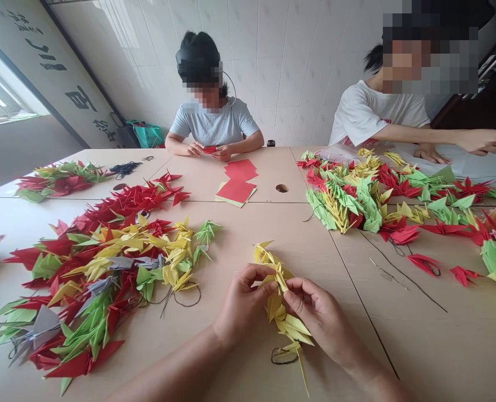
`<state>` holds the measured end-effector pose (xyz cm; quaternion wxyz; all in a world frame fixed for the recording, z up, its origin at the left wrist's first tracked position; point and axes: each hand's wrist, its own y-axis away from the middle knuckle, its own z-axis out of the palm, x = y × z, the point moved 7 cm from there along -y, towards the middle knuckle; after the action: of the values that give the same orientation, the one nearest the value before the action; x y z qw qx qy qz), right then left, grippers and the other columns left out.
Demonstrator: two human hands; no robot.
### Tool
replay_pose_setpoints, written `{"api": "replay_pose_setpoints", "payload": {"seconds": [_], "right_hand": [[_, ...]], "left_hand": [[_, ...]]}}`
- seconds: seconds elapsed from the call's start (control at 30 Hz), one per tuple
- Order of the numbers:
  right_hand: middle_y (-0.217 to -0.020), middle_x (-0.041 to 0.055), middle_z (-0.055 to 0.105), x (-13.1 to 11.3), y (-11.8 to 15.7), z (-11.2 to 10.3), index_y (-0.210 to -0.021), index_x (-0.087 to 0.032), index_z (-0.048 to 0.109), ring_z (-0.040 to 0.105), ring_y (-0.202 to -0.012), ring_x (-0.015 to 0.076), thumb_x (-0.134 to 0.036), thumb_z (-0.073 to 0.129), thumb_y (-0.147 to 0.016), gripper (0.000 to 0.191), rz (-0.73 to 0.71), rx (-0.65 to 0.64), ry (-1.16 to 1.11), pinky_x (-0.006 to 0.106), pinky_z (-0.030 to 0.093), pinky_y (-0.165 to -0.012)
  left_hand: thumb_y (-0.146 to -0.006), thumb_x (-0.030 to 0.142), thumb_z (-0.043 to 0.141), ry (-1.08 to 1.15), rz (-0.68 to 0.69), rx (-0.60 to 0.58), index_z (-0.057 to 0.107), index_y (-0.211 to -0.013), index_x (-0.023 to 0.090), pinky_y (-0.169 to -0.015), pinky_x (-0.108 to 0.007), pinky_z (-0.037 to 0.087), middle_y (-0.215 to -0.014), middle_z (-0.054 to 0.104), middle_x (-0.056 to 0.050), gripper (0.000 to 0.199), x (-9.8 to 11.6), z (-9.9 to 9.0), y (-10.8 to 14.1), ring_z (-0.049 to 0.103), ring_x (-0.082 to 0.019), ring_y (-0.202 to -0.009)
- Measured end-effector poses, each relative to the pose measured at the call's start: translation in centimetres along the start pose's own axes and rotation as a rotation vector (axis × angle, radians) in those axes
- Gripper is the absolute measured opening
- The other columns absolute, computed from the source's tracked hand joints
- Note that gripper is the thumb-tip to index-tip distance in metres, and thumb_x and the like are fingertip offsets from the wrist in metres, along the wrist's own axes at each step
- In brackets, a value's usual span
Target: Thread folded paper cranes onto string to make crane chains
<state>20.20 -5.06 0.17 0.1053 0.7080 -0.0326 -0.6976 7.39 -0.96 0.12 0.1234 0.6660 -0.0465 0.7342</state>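
A strand of yellow folded-paper pieces (287, 322) lies on the table below and between my hands, a dark cord loop at its near end. My left hand (248, 301) pinches one yellow piece from the left, thumb and fingers pressed together. From the right, my right hand (321, 315) pinches the same piece between thumb and fingertips. More yellow pieces reach just beyond my fingers at the strand's far end.
A large heap of red, yellow, green and grey folded paper (109, 257) covers the left side. Another colourful heap (356, 195) lies at the right, near a needle and dark thread. Red paper squares (237, 190) lie ahead. Two people sit across the table (214, 262).
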Motion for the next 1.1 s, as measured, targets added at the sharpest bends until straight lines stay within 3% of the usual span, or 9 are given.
{"api": "replay_pose_setpoints", "payload": {"seconds": [0.2, 0.5, 0.77, 0.93, 1.1], "right_hand": [[-0.059, -0.0031, 0.050, -0.4, -0.2, -0.7, -0.090, -0.019, 0.064, 0.049, -0.056, 0.0113, -0.050, 0.056, -0.081, 0.033, 0.038, 0.066, 0.005, 0.018, 0.038, -0.044], [-0.069, -0.0006, 0.057, -0.1, -0.2, -0.4, -0.092, -0.018, 0.064, 0.054, -0.062, 0.0138, -0.046, 0.056, -0.081, 0.032, -0.002, 0.026, 0.100, 0.022, 0.046, -0.056], [-0.056, -0.0036, 0.053, 0.1, -0.5, -0.9, -0.067, -0.017, 0.061, 0.051, -0.052, 0.0124, -0.051, 0.067, -0.070, 0.035, 0.070, 0.044, 0.040, 0.022, 0.039, -0.048], [-0.053, -0.0042, 0.051, -0.3, -0.4, -1.1, -0.062, -0.017, 0.061, 0.047, -0.050, 0.0106, -0.047, 0.070, -0.068, 0.033, 0.058, 0.055, 0.060, 0.021, 0.036, -0.047], [-0.058, -0.0021, 0.056, -0.2, -0.5, -0.9, -0.066, -0.017, 0.063, 0.052, -0.054, 0.0129, -0.049, 0.067, -0.070, 0.032, 0.065, 0.043, 0.086, 0.022, 0.040, -0.051]], "left_hand": [[-0.071, 0.031, 0.072, 0.193, -0.106, -0.117, 0.060, -0.084, 0.014, -0.065, -0.025, 0.045, -0.080, 0.063, -0.004, 0.025, -0.7, 0.8, 0.0, 0.056, -0.012, -0.070], [-0.069, 0.031, 0.073, 0.152, -0.107, -0.155, 0.060, -0.079, 0.013, -0.064, -0.023, 0.043, -0.075, 0.062, -0.003, 0.025, -0.8, 1.2, 0.2, 0.055, -0.011, -0.067], [-0.065, 0.031, 0.077, 0.318, -0.201, -0.252, 0.059, -0.080, 0.013, -0.064, -0.025, 0.044, -0.075, 0.063, -0.002, 0.030, -1.4, 2.0, 0.4, 0.058, -0.012, -0.067], [-0.064, 0.030, 0.077, 0.335, -0.206, -0.269, 0.058, -0.076, 0.013, -0.062, -0.025, 0.045, -0.069, 0.064, -0.002, 0.028, -1.4, 2.1, 0.4, 0.059, -0.012, -0.063], [-0.065, 0.029, 0.076, 0.313, -0.171, -0.270, 0.056, -0.071, 0.012, -0.060, -0.023, 0.045, -0.062, 0.063, -0.001, 0.027, -0.8, 2.1, 0.4, 0.058, -0.011, -0.058]]}}
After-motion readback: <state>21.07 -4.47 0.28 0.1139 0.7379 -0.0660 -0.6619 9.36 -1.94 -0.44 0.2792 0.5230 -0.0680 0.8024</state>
